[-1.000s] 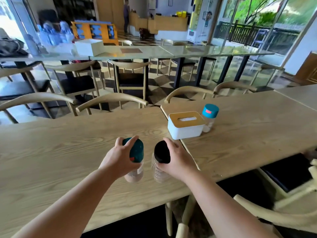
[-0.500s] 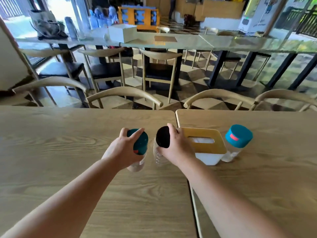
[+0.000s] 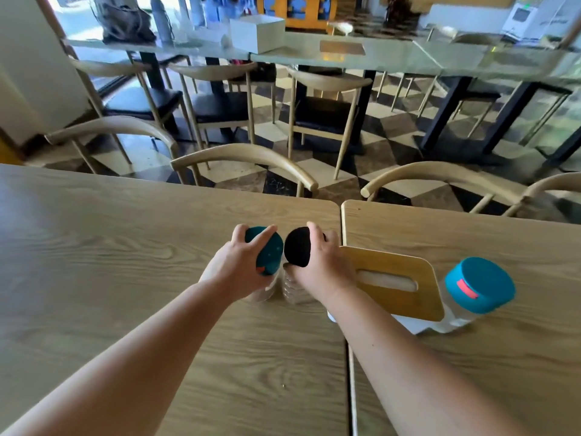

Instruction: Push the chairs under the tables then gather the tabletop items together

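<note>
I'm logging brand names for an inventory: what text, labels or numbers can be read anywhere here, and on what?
No text is legible.
Red label on the light-teal jar lid: no print readable.
Orange mark on the dark-teal lid under the left hand: blurred.
White machine at far right: markings too small.
Black lid and tissue box: blank.

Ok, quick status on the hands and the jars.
Left hand gripping teal-lid jar. Right hand gripping black-lid jar. Tissue box just right; nothing in the way.
</note>
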